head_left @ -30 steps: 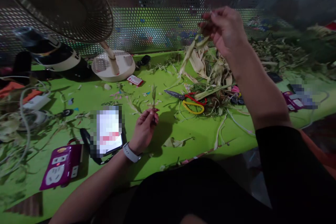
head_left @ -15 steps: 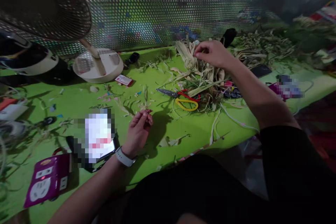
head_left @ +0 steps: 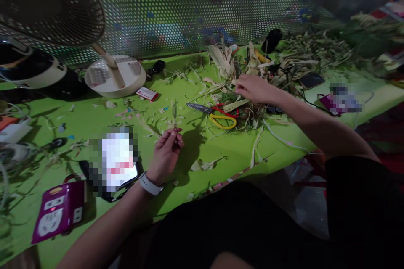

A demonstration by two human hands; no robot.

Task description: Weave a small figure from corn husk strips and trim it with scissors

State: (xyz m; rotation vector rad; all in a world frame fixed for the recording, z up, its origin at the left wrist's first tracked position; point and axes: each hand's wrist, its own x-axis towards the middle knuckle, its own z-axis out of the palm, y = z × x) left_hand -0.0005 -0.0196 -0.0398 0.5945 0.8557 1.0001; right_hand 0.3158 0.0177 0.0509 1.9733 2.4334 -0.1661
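My left hand (head_left: 167,147), with a white watch band at the wrist, pinches a thin green plant stem (head_left: 175,113) that stands up from the fingertips over the green table (head_left: 221,147). Over the pile of dried leaves and stalks (head_left: 222,61) hovers my right hand (head_left: 252,88), its fingers curled together; whatever lies between them is too small to make out. Scissors (head_left: 222,121) with one red and one yellow handle lie between my hands, blades pointing left.
A fan's white base (head_left: 115,76) stands at the back left near a small red and white box (head_left: 147,93). A lit phone (head_left: 118,155) and a purple power socket (head_left: 59,210) lie at left. Behind rises a perforated metal panel (head_left: 158,21).
My right hand has moved down toward the stalks beside the scissors. My left hand stays nearly where it was, still pinching the stem. The view has shifted slightly.
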